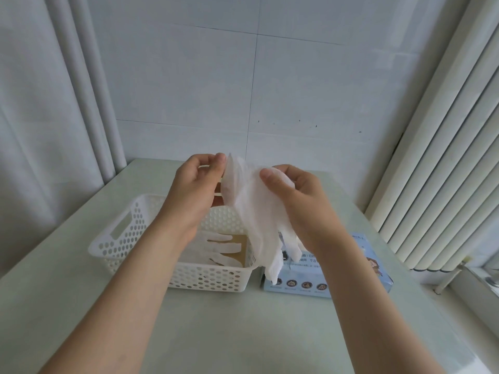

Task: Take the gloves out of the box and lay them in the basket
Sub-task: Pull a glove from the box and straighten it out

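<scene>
A thin white glove [253,209] hangs fingers-down in mid-air, over the basket's right end and the box's left part. It's held at the cuff by both hands: left hand [194,190] grip pinched on the cuff's left edge, right hand [294,195] grip pinched on the right side w/ thumb on top. Other white gloves [224,247] lie flat in the white perforated basket [118,238], which sits just left of the pale blue box [337,282] on a light bench [243,333], w/ a white tiled wall [189,76] behind.

The glove [253,211] is showing white. The basket [129,233] is showing white, perforated with round holes. The box [297,282] is showing pale blue against the pale green tabletop [243,333].
</scene>
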`<action>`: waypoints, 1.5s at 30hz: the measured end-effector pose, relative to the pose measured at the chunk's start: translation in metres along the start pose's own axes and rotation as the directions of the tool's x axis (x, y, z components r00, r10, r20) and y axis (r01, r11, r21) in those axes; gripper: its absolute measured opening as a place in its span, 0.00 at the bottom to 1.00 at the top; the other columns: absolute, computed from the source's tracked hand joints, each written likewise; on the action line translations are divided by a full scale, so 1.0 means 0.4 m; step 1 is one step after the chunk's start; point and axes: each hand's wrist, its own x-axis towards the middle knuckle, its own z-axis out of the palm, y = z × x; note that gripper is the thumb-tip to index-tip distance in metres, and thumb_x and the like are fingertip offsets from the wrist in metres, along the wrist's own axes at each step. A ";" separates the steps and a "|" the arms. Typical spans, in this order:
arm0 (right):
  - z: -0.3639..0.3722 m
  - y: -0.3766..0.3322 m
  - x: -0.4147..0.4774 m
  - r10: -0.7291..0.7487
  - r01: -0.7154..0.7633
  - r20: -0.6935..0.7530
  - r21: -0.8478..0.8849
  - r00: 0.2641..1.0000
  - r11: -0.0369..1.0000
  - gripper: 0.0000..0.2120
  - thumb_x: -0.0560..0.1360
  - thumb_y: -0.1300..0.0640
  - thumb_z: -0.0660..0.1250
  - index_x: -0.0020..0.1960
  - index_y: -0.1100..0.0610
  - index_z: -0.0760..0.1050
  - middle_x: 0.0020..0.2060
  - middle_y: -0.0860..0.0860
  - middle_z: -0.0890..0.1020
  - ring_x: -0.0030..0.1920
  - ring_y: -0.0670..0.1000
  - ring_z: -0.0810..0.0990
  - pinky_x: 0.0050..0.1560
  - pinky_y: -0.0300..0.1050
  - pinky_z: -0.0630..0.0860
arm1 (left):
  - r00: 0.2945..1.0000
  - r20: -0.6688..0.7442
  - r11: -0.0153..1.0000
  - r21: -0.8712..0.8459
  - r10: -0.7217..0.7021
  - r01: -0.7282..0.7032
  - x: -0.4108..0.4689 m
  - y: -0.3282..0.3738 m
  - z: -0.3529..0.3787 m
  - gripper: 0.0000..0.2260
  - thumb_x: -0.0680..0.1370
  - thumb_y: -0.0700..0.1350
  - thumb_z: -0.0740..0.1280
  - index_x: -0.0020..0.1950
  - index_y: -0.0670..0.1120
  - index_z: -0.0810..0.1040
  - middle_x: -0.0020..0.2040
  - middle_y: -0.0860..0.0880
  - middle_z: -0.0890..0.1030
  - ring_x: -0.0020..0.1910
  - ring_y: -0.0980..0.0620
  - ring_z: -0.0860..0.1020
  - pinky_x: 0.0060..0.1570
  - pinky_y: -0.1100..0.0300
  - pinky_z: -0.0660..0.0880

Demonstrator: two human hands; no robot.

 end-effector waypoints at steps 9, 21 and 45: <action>0.011 0.015 0.008 -0.061 0.062 -0.027 0.034 0.998 0.997 0.11 0.86 0.49 0.63 0.57 0.58 0.75 0.40 0.50 0.80 0.38 0.47 0.78 0.37 0.39 0.76 | 0.954 0.256 0.985 0.116 -0.155 0.129 -0.010 0.006 0.016 0.23 0.84 0.61 0.63 0.54 0.44 0.87 0.50 0.45 0.88 0.50 0.43 0.87 0.57 0.46 0.83; 0.000 0.028 0.022 -0.097 0.100 -0.086 0.036 0.992 0.994 0.09 0.82 0.52 0.72 0.54 0.59 0.81 0.45 0.56 0.87 0.43 0.53 0.86 0.42 0.52 0.84 | 0.959 0.196 0.955 -0.177 -0.202 0.237 0.011 -0.018 0.002 0.18 0.73 0.43 0.78 0.59 0.42 0.77 0.51 0.42 0.86 0.48 0.46 0.86 0.57 0.49 0.83; -0.004 0.048 0.022 0.166 -0.155 0.121 -0.097 0.979 0.983 0.10 0.79 0.53 0.74 0.52 0.60 0.85 0.47 0.58 0.89 0.50 0.63 0.88 0.57 0.65 0.82 | 0.996 0.064 0.950 0.304 0.055 -0.072 0.045 -0.021 -0.105 0.09 0.82 0.54 0.71 0.52 0.49 0.81 0.49 0.43 0.85 0.41 0.52 0.78 0.32 0.58 0.75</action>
